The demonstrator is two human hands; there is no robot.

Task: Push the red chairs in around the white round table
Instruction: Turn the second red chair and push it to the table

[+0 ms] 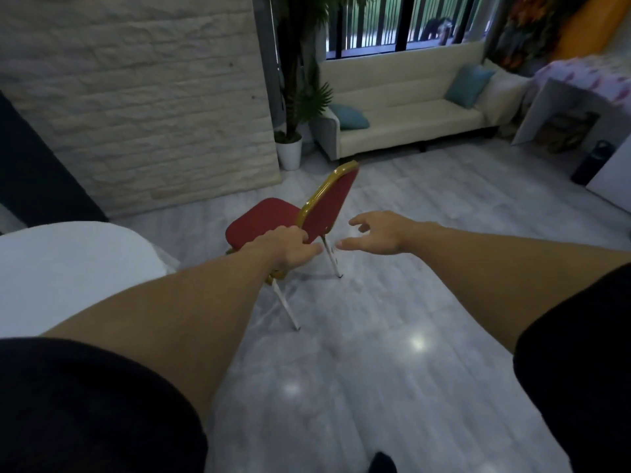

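one red chair (293, 216), one white table (68, 261), perhaps two cushions (469, 84)

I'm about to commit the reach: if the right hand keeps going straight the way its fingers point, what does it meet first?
Probably the red chair. The right hand is open, fingers pointing left toward the chair's backrest, near its gold rim. Nothing shows between them, though depth is hard to judge from this single view.

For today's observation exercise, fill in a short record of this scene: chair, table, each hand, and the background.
chair: red chair, gold frame, standing apart from the table
table: white round table, at left edge
left hand: left hand in front of the chair's seat edge; contact unclear
right hand: right hand open, beside the backrest, not touching
background: cream sofa, potted plant
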